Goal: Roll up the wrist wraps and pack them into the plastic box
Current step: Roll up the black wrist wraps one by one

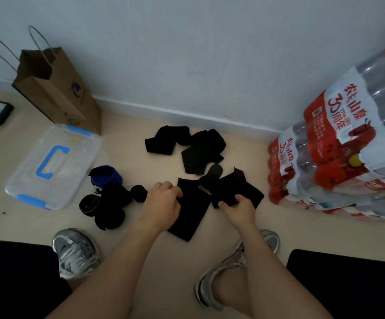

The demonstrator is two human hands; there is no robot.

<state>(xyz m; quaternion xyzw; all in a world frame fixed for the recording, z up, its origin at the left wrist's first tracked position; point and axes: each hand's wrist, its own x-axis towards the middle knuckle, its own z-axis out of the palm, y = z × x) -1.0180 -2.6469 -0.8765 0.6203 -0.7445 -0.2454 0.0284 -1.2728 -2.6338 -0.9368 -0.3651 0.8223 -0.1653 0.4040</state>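
down by the shoes (76, 252), both hands are working on the floor (175, 272). the left hand (163, 200) has its grip pinched on the upper edge of the black wrist wrap (191, 217), lettered side up. the right hand (239, 209) grips a dark flap just beside it; same strip or a second one, can't tell. it looks soft, light and floppy, so best taken at a short end and rolled tight. left of them, rolled wraps (111, 208) sit heaped beside the plastic box (51, 166), lid seemingly on. farther out, loose wraps (198, 148) lie near the wall (209, 65).
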